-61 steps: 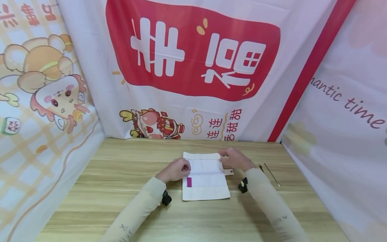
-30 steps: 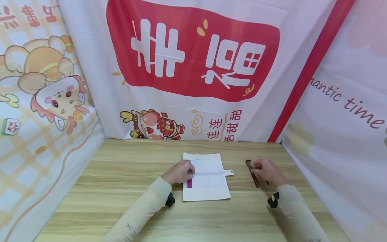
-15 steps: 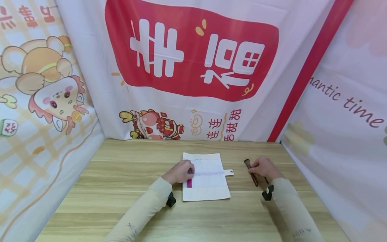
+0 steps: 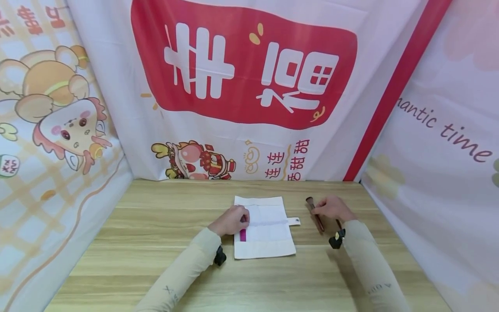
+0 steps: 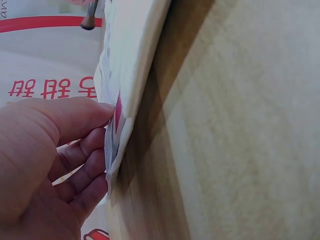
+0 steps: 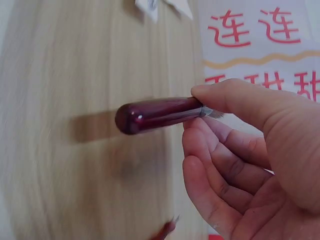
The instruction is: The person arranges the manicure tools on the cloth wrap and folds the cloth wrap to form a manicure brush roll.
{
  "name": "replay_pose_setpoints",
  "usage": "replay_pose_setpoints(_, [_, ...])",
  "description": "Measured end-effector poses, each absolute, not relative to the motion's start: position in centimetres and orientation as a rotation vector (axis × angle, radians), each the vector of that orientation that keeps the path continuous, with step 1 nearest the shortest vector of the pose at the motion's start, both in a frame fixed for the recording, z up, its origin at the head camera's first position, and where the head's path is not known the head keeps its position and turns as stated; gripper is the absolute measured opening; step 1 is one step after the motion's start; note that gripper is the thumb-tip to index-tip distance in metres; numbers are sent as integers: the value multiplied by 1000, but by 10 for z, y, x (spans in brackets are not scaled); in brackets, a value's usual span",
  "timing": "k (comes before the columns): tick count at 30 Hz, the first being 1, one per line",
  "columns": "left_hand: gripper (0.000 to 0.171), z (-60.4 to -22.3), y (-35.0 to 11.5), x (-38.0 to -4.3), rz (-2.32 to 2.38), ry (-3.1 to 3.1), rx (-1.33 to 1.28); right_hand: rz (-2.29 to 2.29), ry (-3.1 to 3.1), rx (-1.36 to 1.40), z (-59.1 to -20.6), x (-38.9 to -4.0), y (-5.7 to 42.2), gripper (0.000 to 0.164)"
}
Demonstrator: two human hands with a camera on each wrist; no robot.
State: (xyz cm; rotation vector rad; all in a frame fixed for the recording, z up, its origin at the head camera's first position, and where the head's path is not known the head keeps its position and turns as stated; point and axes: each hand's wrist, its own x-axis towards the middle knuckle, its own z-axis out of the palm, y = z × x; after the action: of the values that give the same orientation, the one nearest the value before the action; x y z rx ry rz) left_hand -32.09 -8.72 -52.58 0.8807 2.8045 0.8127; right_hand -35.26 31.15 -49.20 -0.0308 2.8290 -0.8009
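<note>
A white fabric case [image 4: 269, 249] lies unfolded on the table, with a magenta strip [image 4: 243, 235] near its left edge and a snap tab [image 4: 294, 221] sticking out on the right. My left hand [image 4: 233, 220] pinches the case's left edge, thumb on top beside the magenta strip, as the left wrist view shows. To the right of the case, my right hand [image 4: 334, 208] holds a makeup brush [image 6: 160, 115] between thumb and fingers. Its glossy dark red handle slants down toward me, and its dark bristles point up and away.
Another slim dark red tool [image 6: 166, 230] lies on the wooden table [image 4: 167, 268] by my right wrist, mostly hidden by the hand and sleeve. Printed cloth walls [image 4: 249, 151] enclose the table at the back and both sides.
My right hand has left the case's upper right edge, taken hold of the makeup brush at the right, and brought it a little back toward the case. The left hand stays at the left edge.
</note>
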Motion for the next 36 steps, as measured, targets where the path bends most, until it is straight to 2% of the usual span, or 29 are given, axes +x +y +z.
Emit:
replay_pose_setpoints(13, [13,-526,-92,-324,833,2788,881,-974,2817,-154,-478,-366,233,21])
replay_pose_setpoints(26, [15,-530,-92,-327,836,2797,948,-1202,2773,-158,-490,-373,136,15])
replay_pose_setpoints(36, [14,-527,-93,-324,853,2795,972,-1420,2874,-42,-512,-374,104,18])
